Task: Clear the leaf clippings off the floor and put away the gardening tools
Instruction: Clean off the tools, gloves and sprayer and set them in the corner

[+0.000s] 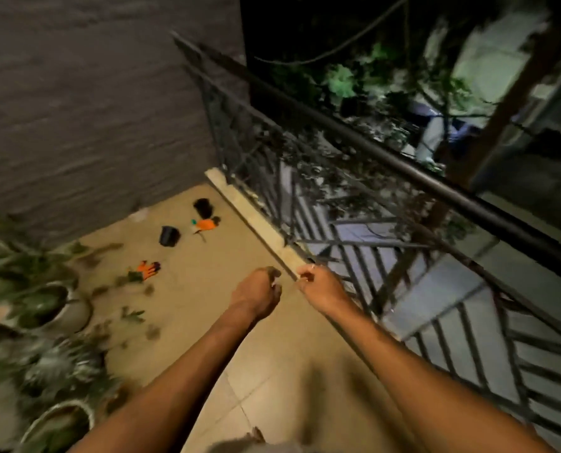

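looks like a home balcony at night: tan tiled floor (207, 289), dark metal railing (338, 197) along the right edge, grey textured wall (92, 109) at the far end, potted plants (43, 308) down the left, dark street and foliage below.

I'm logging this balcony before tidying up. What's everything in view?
leaf clippings: several, green-brown, scattered on floor near plants
glove: one, orange, on floor among clippings
pots: two, black, far end of floor
orange item: one, beside the pots, too blurred to name
potted plants: several, green, left edge
floor: one, tan tiles
railing: one, dark metal, right side
wall: one, grey, behind
left hand: one, curled round a brown tuft, above floor
right hand: one, fingers curled, by railing; contents blurred
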Tool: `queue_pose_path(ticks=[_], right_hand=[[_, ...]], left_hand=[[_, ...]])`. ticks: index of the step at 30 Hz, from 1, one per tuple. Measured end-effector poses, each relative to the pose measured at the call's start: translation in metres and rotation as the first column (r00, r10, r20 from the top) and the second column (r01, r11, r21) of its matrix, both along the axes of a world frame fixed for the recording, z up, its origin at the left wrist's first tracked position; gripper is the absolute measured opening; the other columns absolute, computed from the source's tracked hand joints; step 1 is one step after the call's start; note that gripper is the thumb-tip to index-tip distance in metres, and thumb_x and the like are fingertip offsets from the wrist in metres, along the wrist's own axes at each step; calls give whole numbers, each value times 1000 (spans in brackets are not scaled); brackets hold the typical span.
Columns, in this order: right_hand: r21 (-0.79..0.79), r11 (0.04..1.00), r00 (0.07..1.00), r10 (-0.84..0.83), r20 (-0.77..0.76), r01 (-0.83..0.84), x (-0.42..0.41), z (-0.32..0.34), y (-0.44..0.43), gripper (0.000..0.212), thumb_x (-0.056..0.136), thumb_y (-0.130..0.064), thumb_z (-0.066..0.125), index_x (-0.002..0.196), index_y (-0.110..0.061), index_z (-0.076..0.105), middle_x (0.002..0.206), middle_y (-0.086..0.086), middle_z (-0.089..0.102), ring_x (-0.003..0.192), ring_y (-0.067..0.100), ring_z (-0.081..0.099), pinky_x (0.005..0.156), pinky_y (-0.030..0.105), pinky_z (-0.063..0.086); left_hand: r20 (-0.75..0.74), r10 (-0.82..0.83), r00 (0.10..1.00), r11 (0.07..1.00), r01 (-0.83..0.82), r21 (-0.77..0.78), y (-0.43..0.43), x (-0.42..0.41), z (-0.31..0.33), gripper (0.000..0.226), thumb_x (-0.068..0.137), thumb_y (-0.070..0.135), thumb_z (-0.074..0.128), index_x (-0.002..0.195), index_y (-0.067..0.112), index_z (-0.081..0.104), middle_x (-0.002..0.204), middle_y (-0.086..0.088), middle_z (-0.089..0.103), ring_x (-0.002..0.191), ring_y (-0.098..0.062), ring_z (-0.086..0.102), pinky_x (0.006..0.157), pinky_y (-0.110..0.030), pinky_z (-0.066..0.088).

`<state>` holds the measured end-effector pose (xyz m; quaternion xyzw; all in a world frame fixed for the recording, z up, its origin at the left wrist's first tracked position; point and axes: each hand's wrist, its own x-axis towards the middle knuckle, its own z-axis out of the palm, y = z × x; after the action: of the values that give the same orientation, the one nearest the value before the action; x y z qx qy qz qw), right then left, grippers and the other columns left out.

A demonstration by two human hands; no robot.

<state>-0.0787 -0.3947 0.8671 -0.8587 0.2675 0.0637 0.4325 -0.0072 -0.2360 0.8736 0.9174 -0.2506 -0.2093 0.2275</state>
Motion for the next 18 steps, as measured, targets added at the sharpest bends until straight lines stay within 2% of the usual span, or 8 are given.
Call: queue_pose_path(ticks=[2, 9, 14, 18], right_hand=[[-16, 997, 997, 77, 15, -76, 41, 7, 36, 35, 92, -23, 59, 126, -22, 68, 124, -1, 69, 111, 16, 65, 88, 24, 48], [-13, 949, 949, 314, 26, -314, 148, 17, 129, 36, 94, -24, 63, 129, -20, 66, 127, -1, 67, 115, 15, 62, 93, 22, 45], [17, 919, 920, 393, 16, -393, 229, 7, 157, 37, 92, -25, 64, 129, -20, 66, 126, -1, 67, 114, 15, 62, 102, 31, 50], [34, 899, 900, 436, 15, -436, 303, -2, 152, 37, 93, -25, 64, 129, -20, 65, 127, -2, 67, 116, 14, 62, 104, 33, 50]], left_hand=[[39, 103, 994, 995, -104, 3, 44, 30, 2, 39, 98, 30, 59, 135, 21, 61, 128, -4, 67, 119, -27, 63, 99, -37, 51], [-22, 404, 915, 913, -404, -46, 147, 99, 6, 40, 99, 27, 58, 137, 19, 59, 132, -3, 66, 117, -23, 63, 98, -31, 47], [-25, 477, 879, 879, -477, -18, 168, 152, 0, 40, 98, 30, 59, 136, 20, 61, 129, -2, 68, 116, -22, 64, 97, -34, 49], [2, 484, 875, 875, -484, -15, 156, 217, -5, 40, 98, 30, 59, 136, 19, 61, 128, -2, 68, 118, -20, 63, 99, -35, 50]])
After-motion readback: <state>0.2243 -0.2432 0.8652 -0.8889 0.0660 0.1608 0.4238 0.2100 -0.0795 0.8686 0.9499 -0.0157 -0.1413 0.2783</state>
